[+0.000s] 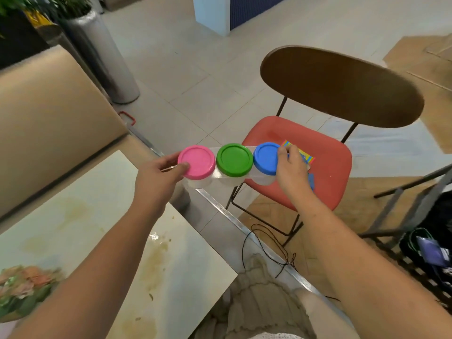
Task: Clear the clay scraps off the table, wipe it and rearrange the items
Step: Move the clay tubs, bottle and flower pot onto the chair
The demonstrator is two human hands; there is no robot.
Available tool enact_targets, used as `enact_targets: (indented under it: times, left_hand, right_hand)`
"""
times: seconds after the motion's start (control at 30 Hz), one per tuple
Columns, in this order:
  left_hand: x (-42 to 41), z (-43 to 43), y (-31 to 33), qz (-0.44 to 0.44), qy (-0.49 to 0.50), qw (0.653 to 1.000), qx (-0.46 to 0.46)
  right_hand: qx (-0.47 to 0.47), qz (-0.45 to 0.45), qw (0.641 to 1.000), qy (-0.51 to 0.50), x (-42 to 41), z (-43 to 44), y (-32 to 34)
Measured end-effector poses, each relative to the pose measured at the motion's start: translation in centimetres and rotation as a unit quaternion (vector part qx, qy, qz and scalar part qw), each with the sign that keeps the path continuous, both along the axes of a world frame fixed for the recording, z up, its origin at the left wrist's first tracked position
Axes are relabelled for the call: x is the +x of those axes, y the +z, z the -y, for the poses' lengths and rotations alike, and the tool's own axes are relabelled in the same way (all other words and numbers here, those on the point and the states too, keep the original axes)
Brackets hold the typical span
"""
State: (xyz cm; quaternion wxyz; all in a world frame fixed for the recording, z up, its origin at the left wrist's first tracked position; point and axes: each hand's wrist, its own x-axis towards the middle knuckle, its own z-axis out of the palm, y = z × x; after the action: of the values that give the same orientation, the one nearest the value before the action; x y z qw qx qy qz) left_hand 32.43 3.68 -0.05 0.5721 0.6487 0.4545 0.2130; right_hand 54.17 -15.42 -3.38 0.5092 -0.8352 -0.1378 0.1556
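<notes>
Three clay tubs sit side by side in a clear plastic sleeve (221,176), forming one straight row held level in the air past the far corner of the desk (102,216). Their lids face up — a pink lid (197,162), a green lid (234,159) in the middle, a blue lid (266,158) — all closed. The tub bodies below are translucent white. The desk top is pale and glossy, marked with brownish smears and small scraps near its right edge.
</notes>
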Motion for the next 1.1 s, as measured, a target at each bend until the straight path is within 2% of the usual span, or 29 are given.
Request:
enact_targets:
  times: [0.4,0.77,1.1]
  left_hand:
    - [12.3,1.1,-1.7,0.003,-0.046,0.999,-0.023]
    - [29.6,0.9,-7.2,-0.029,-0.025,0.991,-0.13]
    - [41.0,0.4,-12.9,-0.059,-0.063,0.991,-0.102]
  right_hand:
    - [-0.022,0.002,0.997,-0.071,9.3,3.6,-2.2]
    - [-0.063,-0.035,0.99,-0.117,23.3,4.5,-9.4]
    - [-0.118,-0.086,0.981,-0.127,32.2,5.7,-13.7]
